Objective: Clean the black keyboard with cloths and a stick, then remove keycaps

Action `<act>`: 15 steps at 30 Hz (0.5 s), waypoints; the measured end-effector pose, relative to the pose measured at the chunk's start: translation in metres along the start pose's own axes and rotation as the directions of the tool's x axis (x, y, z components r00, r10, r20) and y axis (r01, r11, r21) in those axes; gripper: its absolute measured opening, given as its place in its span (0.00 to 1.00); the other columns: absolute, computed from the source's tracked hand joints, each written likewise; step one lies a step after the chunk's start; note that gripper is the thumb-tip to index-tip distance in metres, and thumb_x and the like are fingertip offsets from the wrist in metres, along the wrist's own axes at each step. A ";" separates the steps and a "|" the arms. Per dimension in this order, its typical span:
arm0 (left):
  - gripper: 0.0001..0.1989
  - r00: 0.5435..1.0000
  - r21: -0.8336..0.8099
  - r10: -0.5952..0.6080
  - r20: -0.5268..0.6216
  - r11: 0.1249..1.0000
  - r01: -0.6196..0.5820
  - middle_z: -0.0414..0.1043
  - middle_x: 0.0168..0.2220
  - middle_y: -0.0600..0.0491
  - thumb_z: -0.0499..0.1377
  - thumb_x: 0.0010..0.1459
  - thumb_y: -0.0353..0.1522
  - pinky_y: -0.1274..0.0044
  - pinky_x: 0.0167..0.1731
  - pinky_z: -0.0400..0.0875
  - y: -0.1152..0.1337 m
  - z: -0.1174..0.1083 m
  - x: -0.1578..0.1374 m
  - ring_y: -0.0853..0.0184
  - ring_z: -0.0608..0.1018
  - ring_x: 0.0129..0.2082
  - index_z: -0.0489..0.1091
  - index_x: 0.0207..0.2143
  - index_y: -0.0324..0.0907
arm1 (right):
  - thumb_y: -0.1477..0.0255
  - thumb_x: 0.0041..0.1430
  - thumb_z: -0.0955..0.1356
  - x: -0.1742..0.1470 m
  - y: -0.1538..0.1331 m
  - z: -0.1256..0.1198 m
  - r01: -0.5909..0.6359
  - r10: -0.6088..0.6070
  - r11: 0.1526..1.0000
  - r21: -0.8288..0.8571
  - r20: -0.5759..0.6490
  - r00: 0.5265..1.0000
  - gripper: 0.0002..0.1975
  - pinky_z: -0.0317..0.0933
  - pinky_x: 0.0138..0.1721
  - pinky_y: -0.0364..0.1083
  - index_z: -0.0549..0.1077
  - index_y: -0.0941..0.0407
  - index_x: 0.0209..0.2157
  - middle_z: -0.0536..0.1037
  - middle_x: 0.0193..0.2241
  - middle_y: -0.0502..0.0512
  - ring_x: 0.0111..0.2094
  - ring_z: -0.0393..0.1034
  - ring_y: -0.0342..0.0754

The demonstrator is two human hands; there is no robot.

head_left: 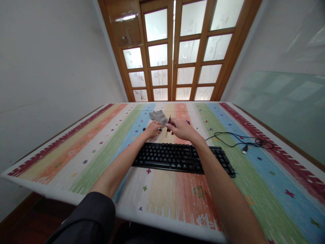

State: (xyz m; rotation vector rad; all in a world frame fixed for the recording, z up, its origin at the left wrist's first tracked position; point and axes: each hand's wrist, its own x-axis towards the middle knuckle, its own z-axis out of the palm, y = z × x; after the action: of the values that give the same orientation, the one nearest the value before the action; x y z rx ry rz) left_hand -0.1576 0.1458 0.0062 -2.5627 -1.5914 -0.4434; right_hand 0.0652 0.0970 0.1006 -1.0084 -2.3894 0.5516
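My right hand [180, 128] is closed on a slim dark tool [170, 118] with thin metal prongs pointing down, like a keycap puller. Beside it, my left hand [153, 129] has its fingers bent round a small black keycap [159, 130] low over the tablecloth. A crumpled grey cloth [158, 116] lies just beyond both hands. Under my forearms stretches a black keyboard [167, 157], partly covered by my right arm. Another small black piece [144, 129] sits just left of my left hand.
A black USB cable [236, 137] lies coiled to the right, its plug [244, 149] on the cloth. The striped tablecloth [101, 149] covers the table to its edges. Walls flank the table, wooden glazed doors [175, 51] stand behind, and a glass panel [286, 108] leans at right.
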 end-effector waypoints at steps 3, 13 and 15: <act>0.11 1.000 0.004 -0.001 0.007 1.000 0.001 0.73 0.50 0.47 0.61 0.55 0.27 0.61 0.54 0.66 0.000 -0.001 0.000 0.54 0.70 0.51 0.77 0.41 0.43 | 0.71 0.66 0.62 0.000 0.000 0.000 0.002 -0.002 1.000 -0.012 0.009 1.000 0.08 0.59 0.33 0.45 0.72 0.58 0.36 0.80 0.31 0.58 0.30 0.73 0.48; 0.13 0.999 -0.019 -0.038 -0.002 0.999 0.038 0.73 0.49 0.47 0.63 0.53 0.27 0.62 0.54 0.66 0.000 -0.003 -0.002 0.54 0.70 0.52 0.76 0.43 0.43 | 0.71 0.67 0.63 0.000 -0.001 0.002 0.010 -0.009 1.000 -0.023 0.051 0.999 0.07 0.60 0.33 0.44 0.70 0.58 0.36 0.80 0.31 0.57 0.29 0.73 0.47; 0.15 0.999 -0.035 -0.047 -0.014 0.998 0.046 0.73 0.50 0.47 0.64 0.52 0.27 0.62 0.55 0.65 0.001 -0.006 -0.005 0.54 0.70 0.52 0.76 0.43 0.43 | 0.71 0.67 0.63 -0.001 -0.002 0.001 0.008 -0.006 1.000 -0.022 0.054 0.999 0.07 0.60 0.33 0.44 0.71 0.58 0.36 0.81 0.32 0.57 0.29 0.74 0.47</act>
State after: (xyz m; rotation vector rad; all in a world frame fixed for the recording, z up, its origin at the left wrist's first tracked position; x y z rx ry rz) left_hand -0.1595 0.1398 0.0108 -2.5455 -1.6559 -0.4975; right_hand 0.0635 0.0948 0.1005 -1.0062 -2.4503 0.5578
